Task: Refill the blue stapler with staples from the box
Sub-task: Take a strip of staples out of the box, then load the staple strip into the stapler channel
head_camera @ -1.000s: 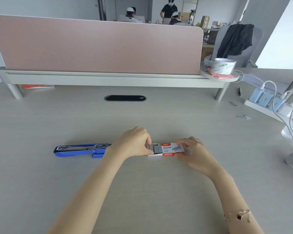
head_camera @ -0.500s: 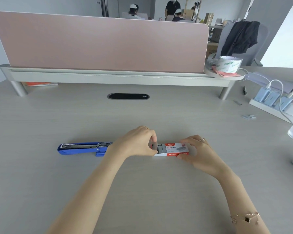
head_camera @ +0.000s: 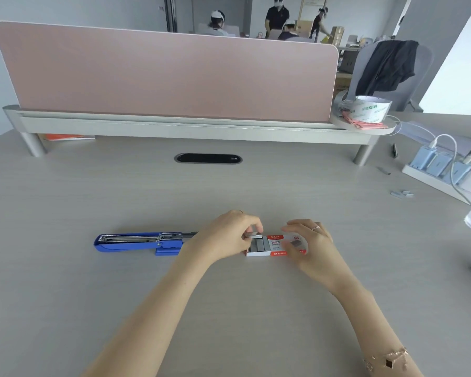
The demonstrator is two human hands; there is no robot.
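The blue stapler lies flat on the desk, swung open, with its metal staple channel facing up. Just right of it sits the red and white staple box, its inner tray slid out to the left and showing grey staples. My left hand pinches a strip of staples just above the open tray. My right hand rests on the box's right end and holds it down.
A pink divider panel on a grey shelf closes off the back. A tape roll sits at the shelf's right end. A power strip with chargers and cables and loose staple strips lie at the right.
My left hand has lifted a strip of staples out of the open tray. The right hand stays on the box. The head camera has moved slightly closer.
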